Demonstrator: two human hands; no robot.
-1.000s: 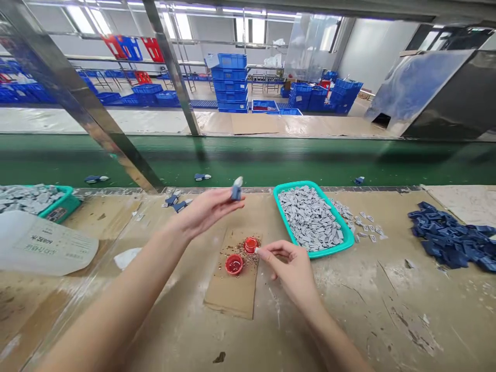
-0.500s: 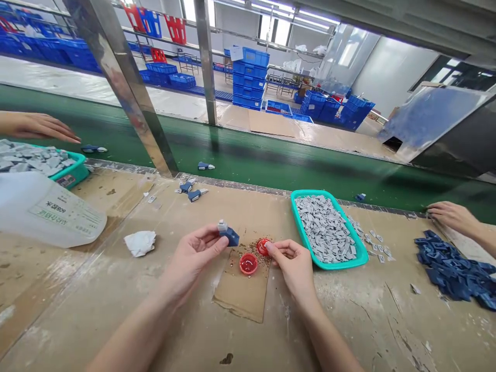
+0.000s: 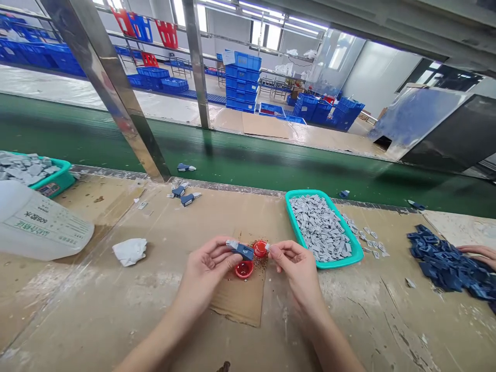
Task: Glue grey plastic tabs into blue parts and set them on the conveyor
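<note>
Between its thumb and fingers my left hand (image 3: 211, 266) pinches a dark blue plastic part (image 3: 245, 251) with a light grey piece at its left end. The part is over a small red cap (image 3: 244, 269) of reddish liquid and hides some of it. My right hand (image 3: 296, 263) holds a small grey plastic piece (image 3: 267, 247) at its fingertips, close to a second red cap (image 3: 260, 249). Brown crumbs lie around the caps, which rest on a cardboard piece (image 3: 240, 305). Right of my right hand stands a teal basket (image 3: 360, 257) heaped with small grey pieces.
A co-worker's hand (image 3: 480, 253) is at the dark blue parts pile (image 3: 445, 263) on the right. At left are a white jug (image 3: 50, 222), crumpled tissue (image 3: 130, 251) and another teal basket (image 3: 64, 178). A green conveyor belt (image 3: 240, 160) runs behind, past a metal post (image 3: 116, 98).
My left hand has brought the blue part rightward, over the red cap, and turned it. My right hand has drawn the grey piece slightly up from the second cap. Blue parts on the belt have shifted left.
</note>
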